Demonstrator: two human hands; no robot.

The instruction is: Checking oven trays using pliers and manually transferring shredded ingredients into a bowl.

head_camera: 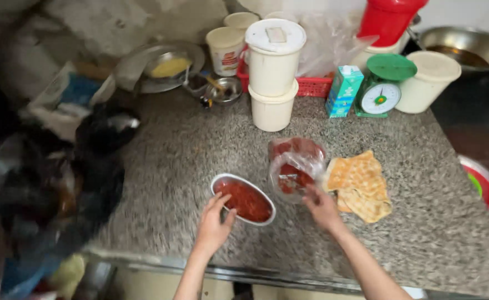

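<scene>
One head-worn camera, looking steeply down onto a granite counter [189, 161].

It looks from the counter's near metal edge [244, 273], at the bottom of the frame, toward the wall across the top, close enough that both forearms enter from the lower centre. The counter fills the middle; the left side is motion-blurred; a stove area shows at the upper right. There is no second view.

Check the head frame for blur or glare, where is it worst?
Head view: heavy motion smear down the left edge, dark clutter unreadable; centre sharper, left hand at the oval dish of red paste, right hand at the clear bag; light flat and even, soft sheen on the bag.
</scene>
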